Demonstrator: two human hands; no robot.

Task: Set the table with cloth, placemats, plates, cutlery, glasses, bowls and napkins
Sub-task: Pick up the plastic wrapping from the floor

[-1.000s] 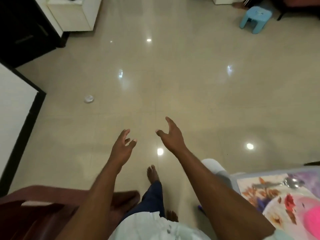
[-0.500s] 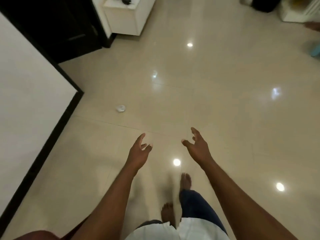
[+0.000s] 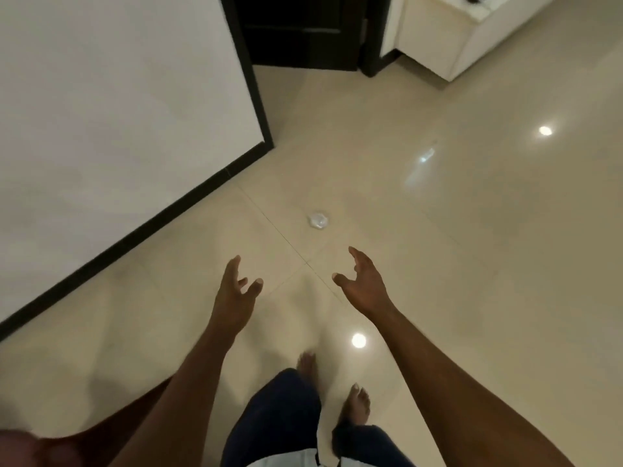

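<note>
Both my hands are held out in front of me over the glossy beige floor, holding nothing. My left hand (image 3: 236, 291) has loosely spread fingers, and my right hand (image 3: 362, 286) is relaxed with the thumb pointing left. No table, cloth, plates or cutlery are in view. My bare feet and dark trousers show below the hands.
A white wall corner with black skirting (image 3: 256, 96) juts in from the left. A dark doorway (image 3: 303, 32) lies ahead, with a white cabinet (image 3: 448, 38) to its right. A small clear crumpled object (image 3: 318, 220) lies on the floor tiles (image 3: 472, 247) ahead.
The view has swung left, away from the table with the floral mat and spoon. The wall corner and doorway have come closer. Both hands stay empty and outstretched.
</note>
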